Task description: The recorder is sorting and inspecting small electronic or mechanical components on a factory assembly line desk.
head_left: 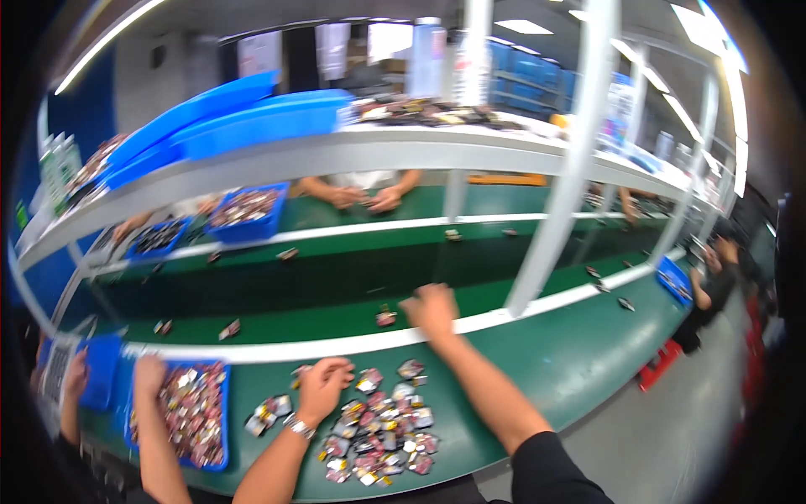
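My left hand (323,388), with a metal-banded watch at the wrist, hovers over the green table by a loose pile of small flat parts (382,437). These are silver and pink with yellow strips and resemble small battery cells. Its fingers curl together; whatever they hold is hidden. A smaller group of the parts (269,414) lies left of that wrist. My right hand (433,311), its arm in a black sleeve, reaches over the white rail to the green belt. Slightly blurred, its fingers look apart, just right of one small part (385,316) on the belt.
At left, a co-worker's hand (149,376) reaches into a blue tray (225,420) full of similar parts. A white post (550,210) rises right of my right hand. A shelf (403,147) spans above the belt. People work across the belt and at far right.
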A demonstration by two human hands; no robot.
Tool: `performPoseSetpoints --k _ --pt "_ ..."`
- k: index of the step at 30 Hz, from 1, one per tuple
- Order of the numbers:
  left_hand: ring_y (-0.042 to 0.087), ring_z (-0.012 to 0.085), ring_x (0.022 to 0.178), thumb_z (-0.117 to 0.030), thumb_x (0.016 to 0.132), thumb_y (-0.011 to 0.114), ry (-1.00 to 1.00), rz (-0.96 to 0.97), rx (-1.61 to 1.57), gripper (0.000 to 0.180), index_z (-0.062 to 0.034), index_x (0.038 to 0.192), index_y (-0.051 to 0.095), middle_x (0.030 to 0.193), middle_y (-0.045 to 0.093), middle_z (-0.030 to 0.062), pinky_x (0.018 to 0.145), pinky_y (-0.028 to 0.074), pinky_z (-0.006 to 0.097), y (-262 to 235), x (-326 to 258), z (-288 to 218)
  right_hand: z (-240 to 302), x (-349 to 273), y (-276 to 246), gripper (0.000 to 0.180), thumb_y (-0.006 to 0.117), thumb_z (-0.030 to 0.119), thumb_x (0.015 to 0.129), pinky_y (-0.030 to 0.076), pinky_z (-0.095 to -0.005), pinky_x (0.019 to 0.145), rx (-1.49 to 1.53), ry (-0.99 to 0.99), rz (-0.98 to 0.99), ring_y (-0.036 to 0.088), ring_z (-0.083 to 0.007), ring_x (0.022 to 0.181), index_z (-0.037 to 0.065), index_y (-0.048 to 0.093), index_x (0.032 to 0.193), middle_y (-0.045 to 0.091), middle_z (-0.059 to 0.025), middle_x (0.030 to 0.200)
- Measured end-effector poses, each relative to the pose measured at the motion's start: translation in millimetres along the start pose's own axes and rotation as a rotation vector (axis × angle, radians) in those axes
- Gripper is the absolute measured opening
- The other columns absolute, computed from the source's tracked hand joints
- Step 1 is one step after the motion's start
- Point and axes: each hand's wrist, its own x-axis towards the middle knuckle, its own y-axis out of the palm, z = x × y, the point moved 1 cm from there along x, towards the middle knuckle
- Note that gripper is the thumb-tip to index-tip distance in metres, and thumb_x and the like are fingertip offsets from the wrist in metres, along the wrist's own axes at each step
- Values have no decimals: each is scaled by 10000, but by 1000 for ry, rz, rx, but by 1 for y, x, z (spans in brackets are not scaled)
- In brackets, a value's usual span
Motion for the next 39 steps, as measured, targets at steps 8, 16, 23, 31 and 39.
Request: performPoseSetpoints --k 8,16,23,31,39 --pt "644 153 723 -26 927 503 31 -43 45 152 37 1052 563 930 657 130 590 525 240 -17 1 11 62 -22 29 420 750 155 703 505 -455 793 98 186 271 603 -368 925 -22 500 990 605 -205 948" --pt "626 144 644 -117 962 479 -20 -99 -32 179 19 1058 543 907 645 119 528 501 213 -21 6 7 73 -49 -24 389 691 118 722 461 -409 838 617 -52 324 548 -334 956 39 511 1058 588 -153 936" --pt "616 167 569 -367 1012 421 -192 15 -230 415 24 1086 538 816 622 98 451 484 236 -25 0 -2 102 -76 -59 497 717 91 675 433 -397 902 806 -396 519 527 -340 1014 38 532 1133 549 -157 1037" --pt "579 136 801 -167 999 458 -209 223 15 276 46 1083 612 952 640 81 675 477 272 -36 -7 -17 111 -84 -62 522 740 44 661 410 -395 933 777 -460 584 516 -311 1054 69 548 1146 529 -111 1097" --pt "587 194 933 -170 991 499 -302 148 -248 305 32 1217 533 1123 591 121 775 524 334 -19 -9 -34 108 -82 -48 365 683 86 731 454 -394 842 752 -560 345 534 -301 994 60 580 1081 560 -101 978"
